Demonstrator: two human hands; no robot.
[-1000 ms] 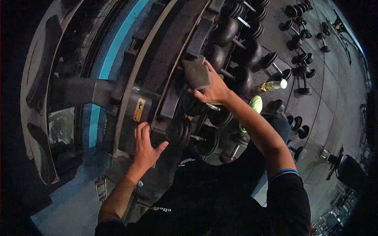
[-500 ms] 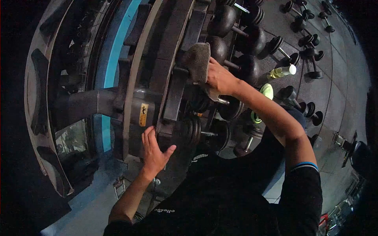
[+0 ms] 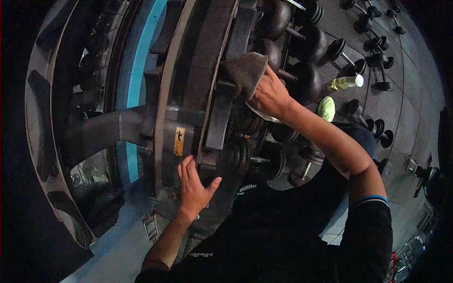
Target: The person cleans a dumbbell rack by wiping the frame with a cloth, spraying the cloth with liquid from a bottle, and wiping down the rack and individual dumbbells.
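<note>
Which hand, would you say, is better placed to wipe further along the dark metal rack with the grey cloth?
Probably right: the right hand grips the grey cloth against the dark metal dumbbell rack; the left hand lies flat and empty lower down.

The black clothing [image 3: 264,221] reads "puma" in white; the yellow sticker [image 3: 179,141] is illegible.

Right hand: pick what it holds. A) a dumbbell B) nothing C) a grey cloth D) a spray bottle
C: the right hand grips a grey cloth and presses it against the rack, while the bottle lies apart on the floor.
</note>
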